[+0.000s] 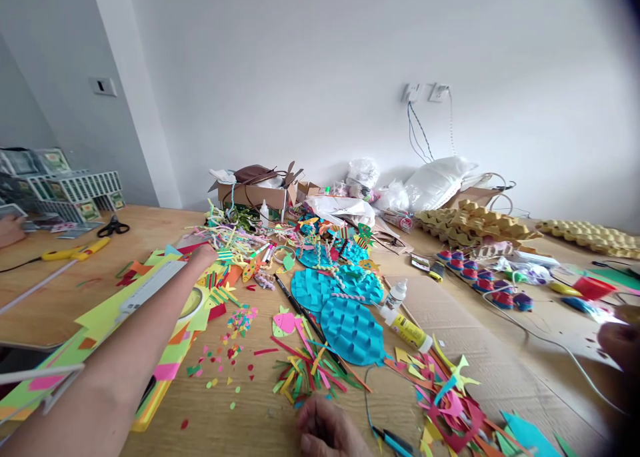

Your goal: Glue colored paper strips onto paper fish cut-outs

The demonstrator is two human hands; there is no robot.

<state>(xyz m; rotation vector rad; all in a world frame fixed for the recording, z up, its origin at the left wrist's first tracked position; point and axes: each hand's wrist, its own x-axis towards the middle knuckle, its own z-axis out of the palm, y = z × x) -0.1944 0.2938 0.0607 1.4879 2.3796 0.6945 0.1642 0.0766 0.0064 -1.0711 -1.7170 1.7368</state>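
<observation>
My left hand (203, 255) reaches across to the strips and paper fish left of the middle. It is small and turned away, its fingers hidden. Beneath that forearm lie coloured paper sheets (95, 319) and a roll of tape (193, 303). Near the front edge, my right hand (327, 429) rests with its fingers curled; whatever may be inside them is hidden. Just beyond it are thin coloured paper strips (300, 370). A pink paper fish (285, 323) lies near a black pen (295, 298). Blue scaled paper shapes (353, 330) spread over the middle.
Glue bottles (410, 330) lie by the blue shapes, on cardboard (450, 323). Egg trays (470, 223) and a white cable (545, 343) are at right. Scissors (113, 226) and a yellow glue gun (75, 251) lie left. Other people's hands (617, 340) show at both sides.
</observation>
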